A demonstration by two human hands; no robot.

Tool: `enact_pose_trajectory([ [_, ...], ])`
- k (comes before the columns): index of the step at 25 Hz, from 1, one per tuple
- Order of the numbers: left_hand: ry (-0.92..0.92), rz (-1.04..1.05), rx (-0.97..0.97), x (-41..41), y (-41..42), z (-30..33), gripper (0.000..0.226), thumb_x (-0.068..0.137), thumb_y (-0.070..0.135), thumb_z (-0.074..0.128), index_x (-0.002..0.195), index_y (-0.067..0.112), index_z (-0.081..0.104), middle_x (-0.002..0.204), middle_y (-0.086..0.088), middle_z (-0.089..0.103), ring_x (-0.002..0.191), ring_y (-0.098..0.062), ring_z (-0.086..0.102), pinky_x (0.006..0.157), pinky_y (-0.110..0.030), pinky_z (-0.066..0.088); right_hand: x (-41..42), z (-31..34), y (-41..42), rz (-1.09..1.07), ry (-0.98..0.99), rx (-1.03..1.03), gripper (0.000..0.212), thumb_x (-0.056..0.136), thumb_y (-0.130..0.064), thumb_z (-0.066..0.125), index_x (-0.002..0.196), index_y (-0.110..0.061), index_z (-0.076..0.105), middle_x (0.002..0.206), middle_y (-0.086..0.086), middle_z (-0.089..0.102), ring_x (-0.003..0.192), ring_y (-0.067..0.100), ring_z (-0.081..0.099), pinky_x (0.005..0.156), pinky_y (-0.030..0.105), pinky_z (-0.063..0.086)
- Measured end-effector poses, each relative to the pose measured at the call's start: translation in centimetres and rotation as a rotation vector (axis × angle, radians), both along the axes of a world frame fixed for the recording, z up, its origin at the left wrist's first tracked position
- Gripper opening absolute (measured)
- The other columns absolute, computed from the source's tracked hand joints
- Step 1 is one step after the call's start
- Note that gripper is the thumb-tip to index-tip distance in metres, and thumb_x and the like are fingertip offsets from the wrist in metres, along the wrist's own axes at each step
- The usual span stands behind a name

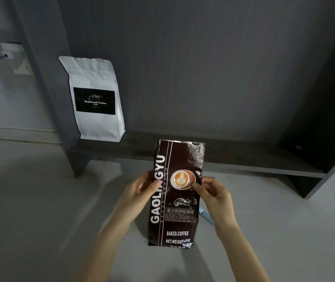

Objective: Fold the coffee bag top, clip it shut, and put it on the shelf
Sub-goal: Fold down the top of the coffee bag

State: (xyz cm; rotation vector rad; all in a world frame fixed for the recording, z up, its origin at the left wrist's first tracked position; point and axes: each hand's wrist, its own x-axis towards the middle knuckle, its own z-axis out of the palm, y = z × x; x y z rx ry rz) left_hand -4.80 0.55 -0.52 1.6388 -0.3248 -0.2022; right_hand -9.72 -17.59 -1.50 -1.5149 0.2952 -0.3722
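Left hand (142, 188): I pinch the left edge of the bag (175, 192) about halfway up, thumb across the front over the white lettering, fingers behind.
Right hand (213, 192): I pinch the right edge at the same height, thumb tip by the printed cup, fingers curled behind.
Grip: both hands are closed on the bag, one on each side, and it hangs between them.
Bag: dark brown, glossy, with white print and a latte picture on the front, which faces me.
Long axis: near vertical in my view, tilted a little so the top leans right.
Top: it points up and away from me, toward the shelf (233, 159); the silvery top strip is flat and unfolded.
Bottom: it points down toward me, above the pale floor (40, 210).
Clip (206, 216): a light blue piece lies on the floor just right of the bag, partly hidden by my right wrist.
Shelf: a dark board low in front of me, beyond the bag's top.
White bag (95, 98): it stands upright at the shelf's left end, black label facing me, well apart from the bag I hold.
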Motion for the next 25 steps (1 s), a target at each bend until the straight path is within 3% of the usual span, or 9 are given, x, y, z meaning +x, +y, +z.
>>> enact_pose_trajectory([
  [5, 0.045, 0.019, -0.079, 0.1, -1.2, 0.1, 0.020, 0.082, 0.028, 0.057, 0.101, 0.029, 0.064, 0.097, 0.012, 0.072, 0.091, -0.001, 0.065, 0.076, -0.017, 0.048, -0.6, 0.0, -0.2, 0.003, -0.006, 0.026, 0.007, 0.078, -0.008, 0.063, 0.076, -0.014, 0.061, 0.069, 0.007, 0.065, 0.068, 0.015, 0.063, 0.055, 0.018, 0.050],
  [8, 0.046, 0.035, -0.126, 0.0, -1.4, -0.2, 0.023, 0.083, 0.026, 0.056, 0.104, 0.024, 0.063, 0.099, 0.005, 0.072, 0.092, -0.006, 0.066, 0.078, -0.020, 0.049, -0.7, 0.1, -0.2, 0.013, -0.032, 0.022, 0.010, 0.078, -0.005, 0.062, 0.074, -0.014, 0.062, 0.057, -0.007, 0.069, 0.062, 0.007, 0.066, 0.054, 0.013, 0.052],
  [11, 0.034, 0.102, -0.174, 0.2, -1.7, -0.3, 0.016, 0.082, 0.021, 0.058, 0.097, 0.020, 0.065, 0.086, 0.009, 0.074, 0.084, -0.004, 0.067, 0.067, -0.010, 0.050, -0.8, 0.4, -0.1, 0.028, -0.038, 0.018, 0.013, 0.079, -0.003, 0.061, 0.073, -0.014, 0.061, 0.053, -0.010, 0.067, 0.058, 0.002, 0.064, 0.051, 0.011, 0.051],
  [15, 0.027, 0.116, -0.177, 0.3, -2.0, -0.2, 0.009, 0.083, 0.016, 0.057, 0.089, 0.015, 0.063, 0.074, 0.013, 0.073, 0.077, -0.001, 0.066, 0.064, -0.007, 0.048, -0.7, 1.1, 0.2, 0.014, -0.080, -0.107, 0.014, 0.081, -0.005, 0.059, 0.081, -0.019, 0.057, 0.075, -0.004, 0.065, 0.064, -0.004, 0.063, 0.053, 0.008, 0.049],
  [18, 0.028, 0.104, -0.161, 0.3, -1.8, 0.0, 0.010, 0.083, 0.019, 0.057, 0.090, 0.016, 0.063, 0.079, 0.013, 0.074, 0.083, -0.002, 0.066, 0.069, -0.008, 0.048, -0.1, 2.1, 0.0, -0.019, -0.175, -0.100, 0.021, 0.084, -0.003, 0.053, 0.090, -0.023, 0.055, 0.070, -0.015, 0.065, 0.067, -0.007, 0.062, 0.057, 0.007, 0.049],
  [22, 0.052, 0.120, -0.131, 0.2, -1.5, -0.1, 0.011, 0.084, 0.021, 0.054, 0.088, 0.023, 0.064, 0.091, 0.003, 0.072, 0.090, -0.012, 0.066, 0.089, -0.031, 0.048, -0.2, 2.3, -0.2, -0.014, -0.183, -0.121, 0.033, 0.086, 0.000, 0.048, 0.071, -0.028, 0.058, 0.063, -0.023, 0.069, 0.068, -0.002, 0.064, 0.065, 0.011, 0.053],
  [25, 0.041, 0.099, -0.097, 0.3, -1.3, 0.0, 0.024, 0.086, 0.021, 0.050, 0.079, 0.037, 0.067, 0.088, 0.012, 0.073, 0.097, -0.010, 0.063, 0.097, -0.037, 0.044, -0.4, 1.8, -0.2, -0.018, -0.165, -0.122, 0.038, 0.087, 0.004, 0.042, 0.070, -0.024, 0.060, 0.063, -0.024, 0.068, 0.068, -0.006, 0.061, 0.068, 0.009, 0.049],
])
